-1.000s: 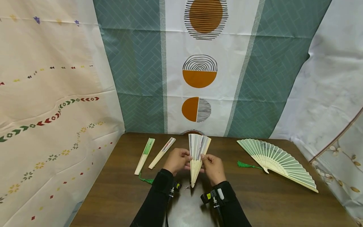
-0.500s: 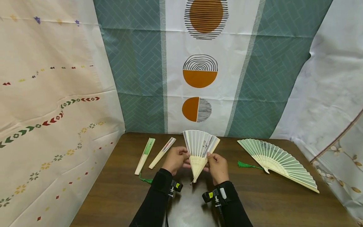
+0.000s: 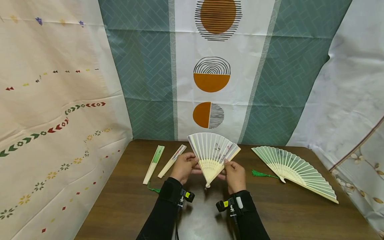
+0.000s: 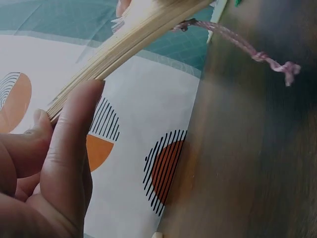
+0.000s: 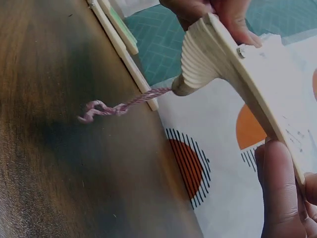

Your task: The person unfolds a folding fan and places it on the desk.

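Observation:
A white folding fan [image 3: 213,150] with pale wooden ribs is spread part way between both hands, above the middle of the table. My left hand [image 3: 183,167] pinches its left edge between thumb and fingers. On the opposite edge, my right hand [image 3: 235,174] pinches the outer rib, its thumb [image 5: 277,183] on the near side. The pivot end points down towards me. From it hangs a short pink cord [image 4: 247,45], also plain in the right wrist view. In the left wrist view the fan's ribs [image 4: 124,44] are seen edge-on.
On the brown table [image 3: 285,213], a folded green fan [image 3: 154,164] with a green tassel and another folded fan [image 3: 172,161] lie to the left. A spread green fan [image 3: 297,171] with a green tassel [image 3: 263,174] lies right. Patterned cloth [image 3: 211,80] hangs behind.
The white fan has spread from a narrow wedge to a broad one. My right hand has moved right and my left slightly left, both keeping their pinch. The other fans have stayed put.

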`<state>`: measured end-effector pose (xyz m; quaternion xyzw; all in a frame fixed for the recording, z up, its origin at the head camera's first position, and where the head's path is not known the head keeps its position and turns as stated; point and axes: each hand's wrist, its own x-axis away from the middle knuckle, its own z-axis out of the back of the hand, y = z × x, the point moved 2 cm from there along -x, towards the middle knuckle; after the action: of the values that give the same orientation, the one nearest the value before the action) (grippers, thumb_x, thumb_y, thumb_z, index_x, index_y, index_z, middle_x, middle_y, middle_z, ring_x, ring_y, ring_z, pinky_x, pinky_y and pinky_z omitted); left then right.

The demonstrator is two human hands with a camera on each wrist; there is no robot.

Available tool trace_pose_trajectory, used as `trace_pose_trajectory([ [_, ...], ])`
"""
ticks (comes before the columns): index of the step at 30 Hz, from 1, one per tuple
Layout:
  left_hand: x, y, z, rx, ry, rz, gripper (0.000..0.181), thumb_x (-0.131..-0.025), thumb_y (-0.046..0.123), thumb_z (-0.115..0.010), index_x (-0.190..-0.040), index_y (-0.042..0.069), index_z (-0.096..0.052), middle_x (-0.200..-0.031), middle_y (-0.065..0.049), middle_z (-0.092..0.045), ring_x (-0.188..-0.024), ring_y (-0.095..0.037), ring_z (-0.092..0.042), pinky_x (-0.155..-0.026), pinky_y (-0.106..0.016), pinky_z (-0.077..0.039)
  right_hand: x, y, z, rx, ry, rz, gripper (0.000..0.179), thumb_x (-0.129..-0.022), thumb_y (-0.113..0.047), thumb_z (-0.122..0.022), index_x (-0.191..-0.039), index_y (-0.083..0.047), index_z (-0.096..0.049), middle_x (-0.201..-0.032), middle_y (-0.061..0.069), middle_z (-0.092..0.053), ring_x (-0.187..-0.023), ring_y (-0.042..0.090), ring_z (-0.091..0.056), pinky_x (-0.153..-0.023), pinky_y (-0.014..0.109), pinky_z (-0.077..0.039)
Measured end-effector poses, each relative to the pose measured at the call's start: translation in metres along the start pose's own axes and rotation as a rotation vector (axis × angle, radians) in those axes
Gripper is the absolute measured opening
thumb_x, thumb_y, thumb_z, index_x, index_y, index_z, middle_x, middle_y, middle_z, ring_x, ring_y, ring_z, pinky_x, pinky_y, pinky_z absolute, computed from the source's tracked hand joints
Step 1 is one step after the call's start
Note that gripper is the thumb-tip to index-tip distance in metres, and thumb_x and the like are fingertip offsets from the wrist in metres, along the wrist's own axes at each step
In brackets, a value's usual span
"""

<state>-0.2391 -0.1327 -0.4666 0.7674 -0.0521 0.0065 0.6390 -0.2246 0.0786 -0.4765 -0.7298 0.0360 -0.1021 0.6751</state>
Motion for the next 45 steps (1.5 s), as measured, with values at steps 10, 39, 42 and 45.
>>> trace_pose_trajectory([
  [10,-0.002,-0.001,0.006,0.152,0.098,-0.005,0.019,-0.115,-0.005,-0.058,-0.129,-0.016,-0.065,-0.096,-0.006,-0.066,-0.079,-0.013,-0.073,-0.074,-0.029,-0.074,-0.003,-0.001,0.006,-0.117,0.026,-0.014,0.038,-0.121,-0.020,-0.058,-0.123,0.017,-0.067,-0.158,0.028,-0.064,-0.076,0.007,-0.076,-0.069,0.021,-0.071],
  [39,-0.009,-0.007,-0.002,0.473,0.246,-0.113,0.016,-0.119,-0.001,-0.051,-0.125,-0.010,-0.063,-0.098,-0.007,-0.065,-0.084,-0.013,-0.073,-0.081,-0.028,-0.075,-0.012,0.001,0.011,-0.398,0.134,-0.024,0.027,-0.119,-0.018,-0.062,-0.103,0.003,-0.068,-0.098,0.001,-0.072,-0.079,0.008,-0.081,-0.083,0.024,-0.073],
  [42,-0.009,-0.010,-0.004,0.496,0.268,-0.131,0.016,-0.120,0.001,-0.052,-0.123,-0.009,-0.064,-0.100,-0.008,-0.066,-0.086,-0.014,-0.073,-0.084,-0.028,-0.075,-0.012,0.004,0.012,-0.441,0.128,-0.039,0.025,-0.119,-0.018,-0.060,-0.104,0.000,-0.068,-0.103,0.001,-0.070,-0.083,0.009,-0.079,-0.087,0.024,-0.073],
  [45,-0.008,-0.013,-0.005,0.516,0.305,-0.141,0.015,-0.120,0.002,-0.052,-0.121,-0.007,-0.063,-0.102,-0.008,-0.064,-0.088,-0.015,-0.071,-0.086,-0.028,-0.075,-0.012,0.006,0.013,-0.490,0.111,-0.064,0.024,-0.120,-0.017,-0.058,-0.106,-0.001,-0.068,-0.106,0.000,-0.069,-0.087,0.010,-0.079,-0.090,0.024,-0.073],
])
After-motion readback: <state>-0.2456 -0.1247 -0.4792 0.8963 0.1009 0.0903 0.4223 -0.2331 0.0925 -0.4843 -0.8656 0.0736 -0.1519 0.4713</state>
